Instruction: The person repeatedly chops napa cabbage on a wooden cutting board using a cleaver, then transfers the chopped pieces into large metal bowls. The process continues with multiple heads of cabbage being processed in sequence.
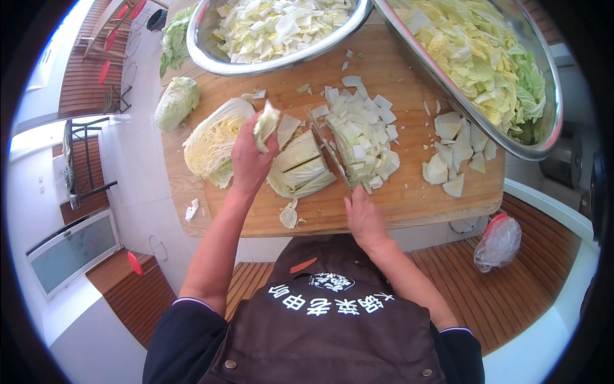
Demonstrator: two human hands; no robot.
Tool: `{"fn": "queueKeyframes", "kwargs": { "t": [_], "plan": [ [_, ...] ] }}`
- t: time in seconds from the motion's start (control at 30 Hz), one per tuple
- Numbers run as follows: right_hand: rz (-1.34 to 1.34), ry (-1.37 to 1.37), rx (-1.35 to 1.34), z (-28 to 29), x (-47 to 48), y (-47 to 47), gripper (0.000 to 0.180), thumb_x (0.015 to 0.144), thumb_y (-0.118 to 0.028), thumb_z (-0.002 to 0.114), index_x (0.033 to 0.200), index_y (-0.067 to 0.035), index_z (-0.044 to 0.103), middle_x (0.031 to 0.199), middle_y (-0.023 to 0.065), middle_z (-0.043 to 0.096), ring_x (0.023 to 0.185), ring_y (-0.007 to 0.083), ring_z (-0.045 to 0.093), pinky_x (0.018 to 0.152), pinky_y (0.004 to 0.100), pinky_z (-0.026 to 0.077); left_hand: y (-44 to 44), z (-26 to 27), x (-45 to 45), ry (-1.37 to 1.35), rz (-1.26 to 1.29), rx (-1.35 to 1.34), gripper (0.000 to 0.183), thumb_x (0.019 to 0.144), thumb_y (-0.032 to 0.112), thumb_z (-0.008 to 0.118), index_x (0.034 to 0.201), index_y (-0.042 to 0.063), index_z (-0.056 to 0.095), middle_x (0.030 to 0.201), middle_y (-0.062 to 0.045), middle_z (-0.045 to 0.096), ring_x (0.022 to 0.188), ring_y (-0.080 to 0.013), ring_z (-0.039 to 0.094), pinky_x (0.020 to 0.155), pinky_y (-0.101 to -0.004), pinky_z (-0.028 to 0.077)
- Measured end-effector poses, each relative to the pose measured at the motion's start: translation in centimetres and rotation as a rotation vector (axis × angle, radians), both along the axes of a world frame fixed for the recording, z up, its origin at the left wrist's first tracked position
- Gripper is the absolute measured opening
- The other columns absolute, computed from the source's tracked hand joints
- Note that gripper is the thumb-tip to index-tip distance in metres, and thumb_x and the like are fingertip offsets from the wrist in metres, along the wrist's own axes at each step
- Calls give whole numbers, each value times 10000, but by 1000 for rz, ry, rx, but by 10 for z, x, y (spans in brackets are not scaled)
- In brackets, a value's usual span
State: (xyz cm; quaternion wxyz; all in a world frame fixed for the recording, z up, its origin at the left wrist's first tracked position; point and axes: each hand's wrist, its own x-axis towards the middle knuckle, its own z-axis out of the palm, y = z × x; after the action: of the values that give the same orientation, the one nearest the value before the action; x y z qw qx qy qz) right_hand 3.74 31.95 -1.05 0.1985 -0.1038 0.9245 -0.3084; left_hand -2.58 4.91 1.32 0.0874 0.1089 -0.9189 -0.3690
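My left hand [255, 156] holds a small piece of cabbage leaf [266, 126] raised over the wooden board [307, 221]. Below and to its right lies a sliced section of napa cabbage [302, 165] with lengthwise cuts. My right hand [365, 216] grips the handle end of a knife [331, 152], its blade standing between that section and a heap of chopped cabbage [364, 134]. A halved napa cabbage [216, 139], cut face up, is left of my left hand. The knife handle is mostly hidden by my fingers.
Two metal basins stand at the far side, one with chopped cabbage [206, 53], one tilted with cabbage leaves [542, 149]. A whole napa cabbage [177, 103] lies at the left edge. Core pieces [448, 158] lie right. A red stool [496, 223] with a plastic bag stands beyond the board's near right corner.
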Motion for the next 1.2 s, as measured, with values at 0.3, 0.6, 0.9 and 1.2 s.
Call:
{"fn": "queueKeyframes", "kwargs": {
  "t": [0.3, 0.6, 0.9, 1.2],
  "plan": [
    [-186, -95, -173, -1, -7, 10, 219, 1003, -214, 515, 1063, -27, 416, 849, 288, 624, 807, 532, 580, 654, 596, 444, 29, -49, -50, -100, -193, -57, 352, 783, 120, 765, 1075, 59, 578, 1104, -156, 638, 1040, -384, 602, 866, -463, 486],
    [-194, -27, -187, 29, -9, -5, 208, 997, -200, 533, 1071, -23, 455, 834, 270, 628, 791, 497, 607, 656, 570, 474, 23, -62, -43, -4, -143, -56, 222, 724, 18, 736, 933, 69, 679, 1016, -109, 641, 938, -332, 623, 808, -426, 507],
    [-14, -29, 55, 15, -45, -44, 249, 999, -204, 530, 1095, 7, 441, 859, 261, 630, 781, 481, 629, 651, 543, 506, 21, -50, -33, -61, -295, -322, 264, 725, 77, 730, 988, 95, 716, 1052, -91, 636, 984, -314, 616, 829, -411, 515],
    [-197, 43, -158, -9, -36, -30, 209, 995, -194, 532, 1071, -14, 456, 914, 272, 631, 841, 482, 614, 698, 548, 494, 8, -54, -32, -24, -38, 77, 322, 845, 21, 610, 1157, 54, 537, 1116, -197, 571, 1037, -432, 568, 867, -493, 477]
  ]
}}
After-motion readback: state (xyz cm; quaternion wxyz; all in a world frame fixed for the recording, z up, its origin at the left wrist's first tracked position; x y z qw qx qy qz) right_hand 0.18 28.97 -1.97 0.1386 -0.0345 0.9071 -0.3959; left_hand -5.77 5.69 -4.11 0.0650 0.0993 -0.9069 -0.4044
